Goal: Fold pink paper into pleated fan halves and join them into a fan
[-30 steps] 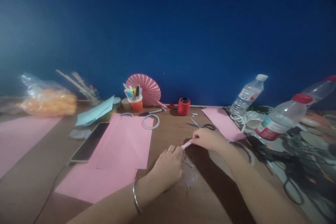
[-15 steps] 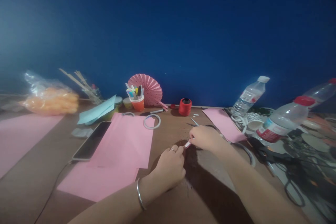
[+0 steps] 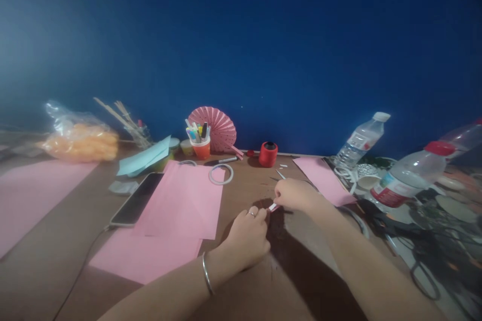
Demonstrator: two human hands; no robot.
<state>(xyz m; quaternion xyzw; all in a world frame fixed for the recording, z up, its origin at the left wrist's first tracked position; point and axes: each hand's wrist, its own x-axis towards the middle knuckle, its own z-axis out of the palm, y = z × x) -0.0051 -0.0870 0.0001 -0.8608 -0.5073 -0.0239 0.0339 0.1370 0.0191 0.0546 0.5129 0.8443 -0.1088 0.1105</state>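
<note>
A blue wall (image 3: 241,50) is filling the background, and a brown table (image 3: 244,293) is spreading beneath it. Pink sheets (image 3: 192,200) are covering part of the table's left side; the left forearm is passing right by their lower corner, so a careless sweep could be dragging or creasing them. Scissors (image 3: 281,174), apparently (only a blade is clearly showing), are lying behind the right hand (image 3: 295,194), and a blind push forward could be bringing the knuckles onto the metal. An uneven pull between the two hands could also be tearing whatever they are pinching, or letting it slip loose. The right hand is reaching in from the right, wrist bent inward, thumb and index finger closing tightly together. The left hand (image 3: 248,238) is resting low and palm down, fingers curling in, its tips mostly hiding from view but seemingly gripping too. Between both sets of fingertips, close above or on the table, a small white-and-pink piece (image 3: 273,207) is sitting at a slant.
</note>
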